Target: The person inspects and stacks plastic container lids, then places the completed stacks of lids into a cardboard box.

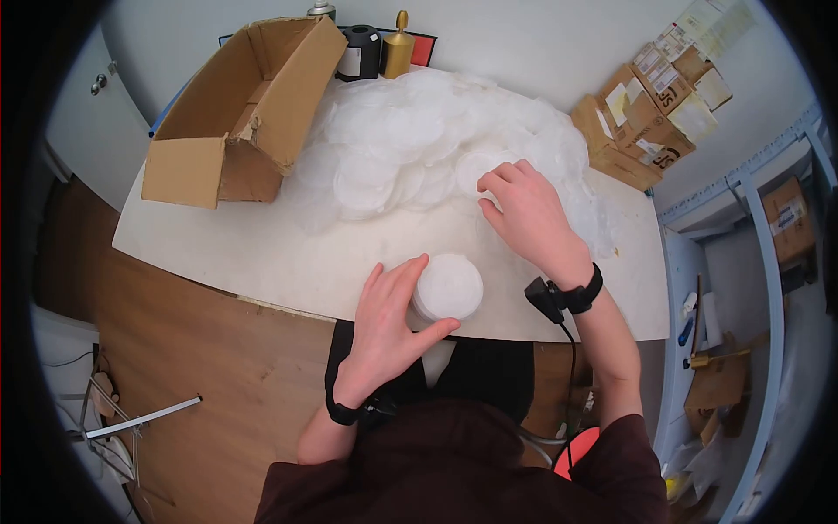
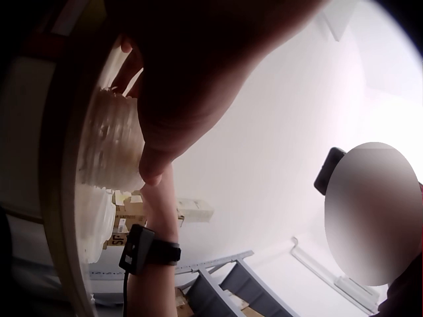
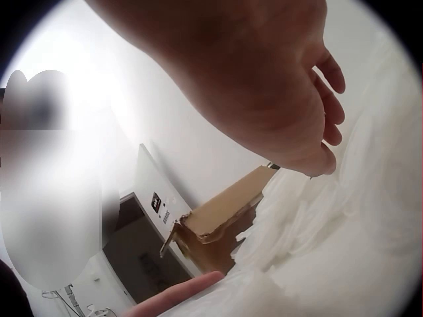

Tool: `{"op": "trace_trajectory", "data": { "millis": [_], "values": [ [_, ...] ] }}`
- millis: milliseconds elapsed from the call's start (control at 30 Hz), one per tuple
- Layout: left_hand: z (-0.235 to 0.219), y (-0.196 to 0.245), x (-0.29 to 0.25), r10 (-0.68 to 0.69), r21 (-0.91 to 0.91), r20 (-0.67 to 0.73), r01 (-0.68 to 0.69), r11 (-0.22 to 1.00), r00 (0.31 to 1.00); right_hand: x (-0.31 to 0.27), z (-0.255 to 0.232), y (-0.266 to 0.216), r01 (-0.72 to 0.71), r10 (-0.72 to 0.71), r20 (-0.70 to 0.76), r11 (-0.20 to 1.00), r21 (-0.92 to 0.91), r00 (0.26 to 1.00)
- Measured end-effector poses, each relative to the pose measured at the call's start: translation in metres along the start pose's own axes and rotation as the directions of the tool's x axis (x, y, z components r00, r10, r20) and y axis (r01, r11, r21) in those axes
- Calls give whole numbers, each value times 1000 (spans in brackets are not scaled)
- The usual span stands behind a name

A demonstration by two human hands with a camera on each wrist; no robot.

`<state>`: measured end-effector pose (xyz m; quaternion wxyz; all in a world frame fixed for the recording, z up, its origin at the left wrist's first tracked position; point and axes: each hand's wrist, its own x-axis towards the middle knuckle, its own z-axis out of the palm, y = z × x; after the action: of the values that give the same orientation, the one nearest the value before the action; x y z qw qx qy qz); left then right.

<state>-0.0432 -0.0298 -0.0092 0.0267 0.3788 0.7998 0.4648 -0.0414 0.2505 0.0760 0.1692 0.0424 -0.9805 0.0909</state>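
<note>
A round stack of thin, whitish translucent discs [image 1: 450,286] sits near the table's front edge. My left hand [image 1: 384,319] holds its side, with the thumb at the near side and fingers at the far left; the left wrist view shows the stack's layered edge [image 2: 112,139] beside the thumb. Over the front of a wide, loose pile of similar discs [image 1: 397,131] is my right hand [image 1: 532,214], its fingers loosely bent and a gap between thumb and index finger. In the right wrist view nothing shows held in that hand [image 3: 264,92]; its fingertips are close to the pile [image 3: 310,211].
An open cardboard box [image 1: 196,113] stands at the table's left. Behind the pile are a black container [image 1: 360,52] and a gold bottle [image 1: 398,52]. Labelled cartons [image 1: 642,122] are stacked at the back right. Blue-grey shelving [image 1: 759,262] rises along the right side.
</note>
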Motion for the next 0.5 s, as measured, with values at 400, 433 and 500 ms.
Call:
{"op": "trace_trajectory", "data": {
  "millis": [400,433,500],
  "values": [
    [0,-3,-1,39,33,6,-39,999,999,-11,-30,-17,-16,20,36,995,-101,999],
    [1,-3,-1,38,33,8,-38,999,999,-22,-41,-29,-18,14,79,999,48,997],
    [1,-2,-1,40,38,2,-40,998,999,-48,-46,-47,-33,9,115,979,201,993]
  ]
}}
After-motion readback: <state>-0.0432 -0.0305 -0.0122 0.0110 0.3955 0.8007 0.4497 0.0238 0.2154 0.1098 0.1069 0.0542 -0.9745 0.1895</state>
